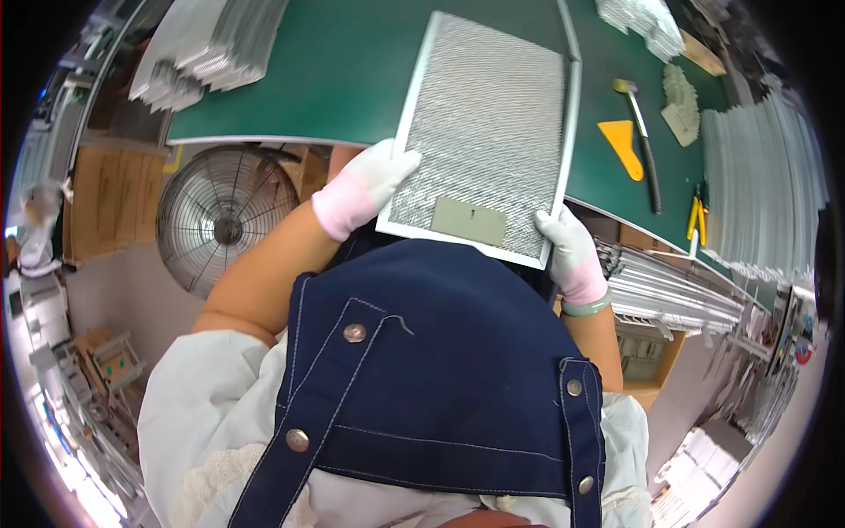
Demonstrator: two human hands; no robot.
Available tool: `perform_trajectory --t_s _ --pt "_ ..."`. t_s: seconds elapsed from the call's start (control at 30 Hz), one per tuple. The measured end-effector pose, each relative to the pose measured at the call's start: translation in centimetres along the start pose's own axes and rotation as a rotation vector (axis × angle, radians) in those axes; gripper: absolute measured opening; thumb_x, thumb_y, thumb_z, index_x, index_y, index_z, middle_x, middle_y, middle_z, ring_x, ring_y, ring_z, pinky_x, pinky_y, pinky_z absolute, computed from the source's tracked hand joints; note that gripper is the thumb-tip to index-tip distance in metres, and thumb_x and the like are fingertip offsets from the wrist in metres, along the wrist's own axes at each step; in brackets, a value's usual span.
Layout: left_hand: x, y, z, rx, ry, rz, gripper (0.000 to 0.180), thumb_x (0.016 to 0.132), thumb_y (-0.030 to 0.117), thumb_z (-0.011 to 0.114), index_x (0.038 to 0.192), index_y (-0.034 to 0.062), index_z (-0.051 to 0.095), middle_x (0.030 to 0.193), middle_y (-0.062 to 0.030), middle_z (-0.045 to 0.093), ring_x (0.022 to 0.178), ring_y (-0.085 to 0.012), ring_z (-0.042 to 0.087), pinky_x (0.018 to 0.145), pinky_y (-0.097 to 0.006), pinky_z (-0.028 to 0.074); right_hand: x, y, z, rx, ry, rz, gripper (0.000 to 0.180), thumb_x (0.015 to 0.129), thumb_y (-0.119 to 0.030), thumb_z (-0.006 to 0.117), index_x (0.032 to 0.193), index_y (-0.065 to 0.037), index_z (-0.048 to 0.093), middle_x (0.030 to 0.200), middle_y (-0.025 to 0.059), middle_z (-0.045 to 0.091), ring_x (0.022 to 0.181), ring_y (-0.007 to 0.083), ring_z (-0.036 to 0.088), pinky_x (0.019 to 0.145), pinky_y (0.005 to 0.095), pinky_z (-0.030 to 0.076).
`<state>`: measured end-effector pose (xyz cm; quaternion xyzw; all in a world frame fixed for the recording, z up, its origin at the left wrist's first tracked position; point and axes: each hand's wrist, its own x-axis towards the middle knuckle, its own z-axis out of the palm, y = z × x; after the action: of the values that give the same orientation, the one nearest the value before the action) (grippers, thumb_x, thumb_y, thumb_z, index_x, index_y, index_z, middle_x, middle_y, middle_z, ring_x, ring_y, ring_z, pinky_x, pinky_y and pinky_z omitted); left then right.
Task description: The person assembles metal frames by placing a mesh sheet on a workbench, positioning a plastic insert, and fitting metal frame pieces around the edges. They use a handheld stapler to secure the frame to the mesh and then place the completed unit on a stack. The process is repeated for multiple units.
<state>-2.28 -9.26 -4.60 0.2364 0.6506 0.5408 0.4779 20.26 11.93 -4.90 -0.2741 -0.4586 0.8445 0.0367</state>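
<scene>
Both gloved hands hold a rectangular metal mesh filter (484, 114) in a thin silver frame, tilted over the front edge of the green table. My left hand (380, 176), in a white glove with a pink cuff, grips the filter's left edge with the thumb on top. On the lower right corner my right hand (570, 245) is closed, its thumb over the frame. A grey-green plate (469, 222) with a small slot sits in the mesh near the filter's lower edge. Beyond the upper right corner runs a thin metal strip (568, 26); whether it joins the frame I cannot tell.
On the green table (334, 79) lie a hammer (645, 145), a yellow scraper (623, 150) and yellow-handled pliers (696, 216). Stacked mesh sheets (224, 44) rest at the back left, silver panels (761, 185) at the right. A round fan (227, 224) stands left, below the table edge.
</scene>
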Motion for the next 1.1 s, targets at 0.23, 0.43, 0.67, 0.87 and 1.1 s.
perform_trajectory --t_s 0.23,0.43,0.67,0.87,1.1 --pt "0.1 0.4 0.0 -0.152 -0.155 -0.013 0.036 0.103 0.020 0.046 0.125 -0.0063 0.053 0.114 -0.0076 0.063 0.103 -0.0135 0.059 0.093 -0.030 0.049 2.4 1.2 -2.6 -0.492 0.196 -0.236 0.035 0.104 -0.031 0.051 0.113 0.002 0.059 0.100 0.0020 0.058 0.092 0.0131 0.049 0.089 0.0287 0.042" --pt "3.3 3.1 -1.1 -0.027 0.146 0.167 0.036 0.102 0.023 0.052 0.122 -0.0064 0.055 0.109 -0.0067 0.063 0.099 -0.0126 0.058 0.090 -0.029 0.047 1.8 -0.1 -1.1 -0.333 0.100 -0.227 0.037 0.101 -0.032 0.056 0.119 0.001 0.054 0.099 -0.0009 0.050 0.089 0.0098 0.045 0.086 0.0287 0.042" --pt "5.8 7.6 -2.9 -0.007 0.193 0.385 0.036 0.103 0.024 0.053 0.125 -0.0037 0.053 0.112 -0.0074 0.062 0.100 -0.0123 0.057 0.093 -0.029 0.047 0.0 -4.0 1.1 -0.408 0.032 -0.315 0.049 0.099 -0.020 0.058 0.138 0.005 0.043 0.129 0.0091 0.056 0.115 0.0153 0.052 0.104 0.0319 0.039" --pt "6.9 12.1 -1.5 -0.203 0.259 0.587 0.033 0.105 0.020 0.048 0.126 -0.0046 0.053 0.113 -0.0069 0.062 0.100 -0.0117 0.058 0.092 -0.028 0.047 0.0 -10.0 -1.0 -0.612 -0.055 -0.398 0.056 0.096 -0.025 0.063 0.139 0.005 0.044 0.132 0.0095 0.056 0.120 0.0172 0.052 0.106 0.0336 0.038" --pt "-1.4 2.2 4.6 -0.285 0.015 0.072 0.042 0.105 0.023 0.044 0.136 -0.0049 0.049 0.133 -0.0178 0.057 0.128 -0.0238 0.053 0.105 -0.035 0.044 -0.4 -20.8 -3.7 -0.706 -0.254 -0.069 0.049 0.090 -0.019 0.065 0.130 0.007 0.053 0.110 0.0049 0.063 0.098 0.0112 0.056 0.088 0.0280 0.047"
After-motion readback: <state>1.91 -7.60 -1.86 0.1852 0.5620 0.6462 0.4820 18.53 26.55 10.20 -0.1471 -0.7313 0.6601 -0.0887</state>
